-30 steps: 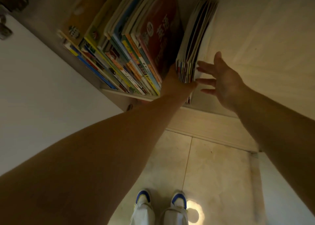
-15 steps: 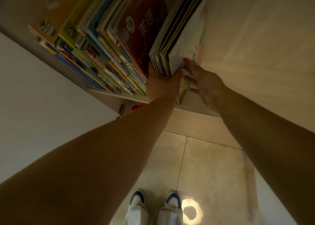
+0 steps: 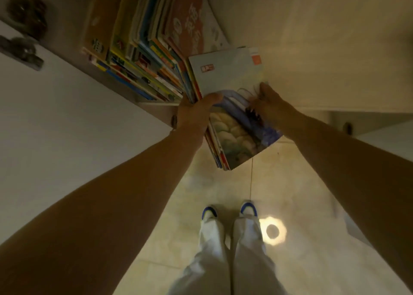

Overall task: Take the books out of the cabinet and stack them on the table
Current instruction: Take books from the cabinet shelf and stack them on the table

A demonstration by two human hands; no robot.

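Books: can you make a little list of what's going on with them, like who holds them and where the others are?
held: bundle of thin books, picture cover facing the camera
left hand: grips the bundle's spine side, thumb on the cover
right hand: holds the opposite edge
left on the shelf: row of books, leaning
table: not in view
below: tiled floor

Beige tiled floor [image 3: 301, 238], round light reflection [image 3: 272, 231], white trousers [image 3: 223, 261], blue-and-white shoes [image 3: 209, 213]
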